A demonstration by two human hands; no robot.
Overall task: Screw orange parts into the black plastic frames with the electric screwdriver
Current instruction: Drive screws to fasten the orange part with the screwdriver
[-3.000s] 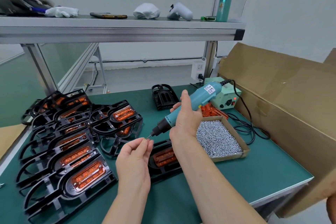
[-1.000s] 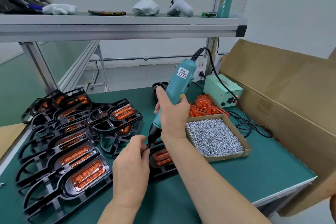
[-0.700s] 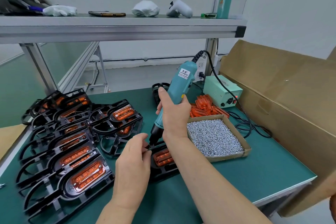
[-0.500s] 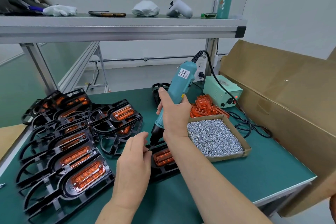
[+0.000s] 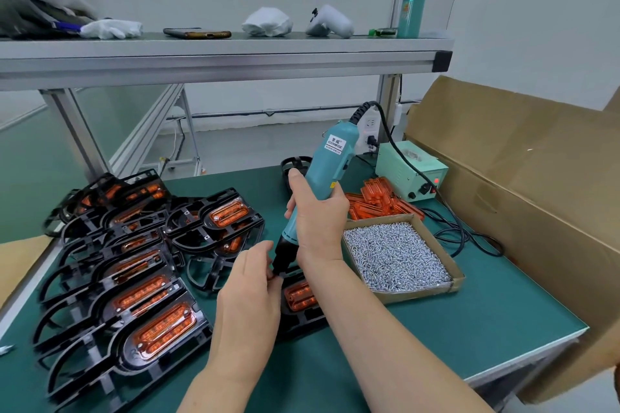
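Green bench (image 5: 436, 329): screwdriver (image 5: 322, 164) unchanged, gripped by right fingers (image 5: 336, 203), left fingers (image 5: 260, 253) seemingly pinched round its tip.

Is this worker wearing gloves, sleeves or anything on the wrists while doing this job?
No. The left hand and right hand are bare, without gloves. The left forearm and right forearm are uncovered as far as the picture shows; no sleeve, watch, wristband or ring is visible.

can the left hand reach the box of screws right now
Probably not directly. The left hand is at the tip of the electric screwdriver, and the right hand gripping that tool, with its forearm, lies between it and the box of screws; it would have to cross over.
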